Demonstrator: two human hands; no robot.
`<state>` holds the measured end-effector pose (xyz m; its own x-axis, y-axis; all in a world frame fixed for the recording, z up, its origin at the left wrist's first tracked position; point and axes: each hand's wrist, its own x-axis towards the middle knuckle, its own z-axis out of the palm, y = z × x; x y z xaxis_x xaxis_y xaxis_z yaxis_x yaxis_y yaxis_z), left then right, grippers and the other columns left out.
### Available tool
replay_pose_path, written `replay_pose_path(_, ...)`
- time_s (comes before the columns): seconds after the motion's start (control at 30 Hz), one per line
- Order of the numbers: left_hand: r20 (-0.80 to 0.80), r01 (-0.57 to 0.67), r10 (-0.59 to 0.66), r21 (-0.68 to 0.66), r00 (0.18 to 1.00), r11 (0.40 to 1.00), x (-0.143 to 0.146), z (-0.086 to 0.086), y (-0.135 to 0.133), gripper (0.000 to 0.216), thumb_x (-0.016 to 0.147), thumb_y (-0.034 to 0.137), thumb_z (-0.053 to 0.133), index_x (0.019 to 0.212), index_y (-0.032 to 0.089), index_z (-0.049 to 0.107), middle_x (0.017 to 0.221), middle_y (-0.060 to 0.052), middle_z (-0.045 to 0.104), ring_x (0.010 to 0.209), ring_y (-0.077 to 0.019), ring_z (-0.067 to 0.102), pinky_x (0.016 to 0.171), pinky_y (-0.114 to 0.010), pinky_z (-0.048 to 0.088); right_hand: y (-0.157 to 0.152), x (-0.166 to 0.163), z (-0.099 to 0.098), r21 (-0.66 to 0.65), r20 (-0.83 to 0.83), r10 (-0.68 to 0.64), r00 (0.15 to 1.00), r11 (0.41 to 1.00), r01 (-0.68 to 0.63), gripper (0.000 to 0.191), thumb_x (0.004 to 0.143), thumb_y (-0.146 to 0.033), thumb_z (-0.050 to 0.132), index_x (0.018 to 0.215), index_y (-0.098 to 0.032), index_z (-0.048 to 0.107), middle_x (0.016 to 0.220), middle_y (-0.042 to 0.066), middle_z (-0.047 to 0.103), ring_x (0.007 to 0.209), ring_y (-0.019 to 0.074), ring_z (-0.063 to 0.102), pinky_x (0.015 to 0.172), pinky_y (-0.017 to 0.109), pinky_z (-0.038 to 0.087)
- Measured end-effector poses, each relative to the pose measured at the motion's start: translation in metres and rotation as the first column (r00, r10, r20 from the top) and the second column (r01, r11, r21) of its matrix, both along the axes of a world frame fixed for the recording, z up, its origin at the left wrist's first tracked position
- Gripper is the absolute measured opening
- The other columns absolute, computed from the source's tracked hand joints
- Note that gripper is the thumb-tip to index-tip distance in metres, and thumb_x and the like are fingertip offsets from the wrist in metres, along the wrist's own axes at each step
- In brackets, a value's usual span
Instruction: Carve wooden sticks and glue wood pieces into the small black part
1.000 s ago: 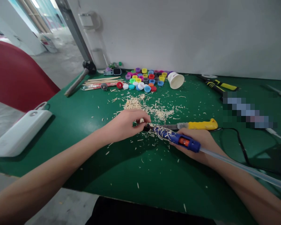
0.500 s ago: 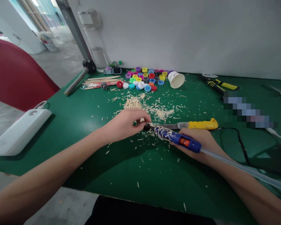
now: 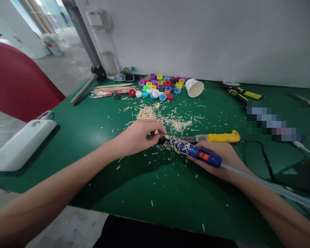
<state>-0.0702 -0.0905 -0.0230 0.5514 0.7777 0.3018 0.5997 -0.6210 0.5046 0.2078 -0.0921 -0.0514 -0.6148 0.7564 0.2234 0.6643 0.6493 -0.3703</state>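
Observation:
My right hand (image 3: 217, 160) is wrapped round a blue hot glue gun (image 3: 193, 150), with wood shavings stuck along its barrel. A long clear glue stick (image 3: 263, 182) runs out of its back end. My left hand (image 3: 141, 137) is closed in a pinch at the gun's nozzle, on a small black piece (image 3: 161, 139) mostly hidden by the fingers. The nozzle tip meets or nearly meets this piece; I cannot tell which. Just behind the gun lies a saw knife (image 3: 222, 137) with a yellow handle. Pale wood shavings (image 3: 147, 113) are heaped beyond my left hand.
Coloured bottle caps (image 3: 160, 86), a tipped paper cup (image 3: 194, 88) and thin wooden sticks (image 3: 113, 88) are at the back. A mallet (image 3: 86, 86) and a white power bank (image 3: 23, 144) lie left. Pliers (image 3: 239, 93) and a black cable (image 3: 265, 158) are on the right.

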Motion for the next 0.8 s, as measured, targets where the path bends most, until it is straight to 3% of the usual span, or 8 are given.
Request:
replay_pose_path(0.2, -0.002, 0.0, 0.0, -0.018, 1.0, 1.0, -0.0002, -0.0002, 0.0003, 0.018, 0.085, 0.015, 0.049, 0.094, 0.019, 0.065, 0.093, -0.002, 0.065, 0.079, -0.0096, 0.059, 0.069, -0.023, 0.047, -0.0017, 0.0005, 0.0031, -0.008, -0.036, 0.03, 0.999, 1.0, -0.03, 0.019, 0.075, -0.037, 0.064, 0.088, -0.023, 0.064, 0.072, -0.001, 0.067, 0.061, 0.0124, 0.061, 0.054, 0.024, 0.045)
replay_pose_path(0.4, 0.005, -0.006, 0.006, -0.001, 1.0, 1.0, -0.0004, -0.0006, 0.0005, 0.018, 0.086, 0.018, 0.049, 0.094, 0.019, 0.065, 0.091, -0.002, 0.065, 0.078, -0.01, 0.058, 0.069, -0.024, 0.047, -0.002, -0.002, 0.0052, 0.062, -0.046, 0.02, 0.999, 0.998, -0.017, 0.016, 0.075, -0.034, 0.063, 0.086, -0.022, 0.063, 0.071, -0.001, 0.068, 0.057, 0.0119, 0.061, 0.053, 0.024, 0.046)
replay_pose_path(0.8, 0.009, -0.015, 0.015, -0.038, 1.0, 0.999, -0.0002, 0.0022, 0.0002, 0.013, 0.086, 0.025, 0.054, 0.09, 0.02, 0.066, 0.085, -0.001, 0.067, 0.073, -0.0091, 0.058, 0.063, -0.022, 0.046, -0.0031, -0.002, 0.0073, 0.017, -0.032, 0.027, 0.999, 0.999, -0.026, 0.018, 0.075, -0.035, 0.064, 0.088, -0.022, 0.063, 0.076, 0.001, 0.07, 0.062, 0.0134, 0.063, 0.056, 0.025, 0.047)
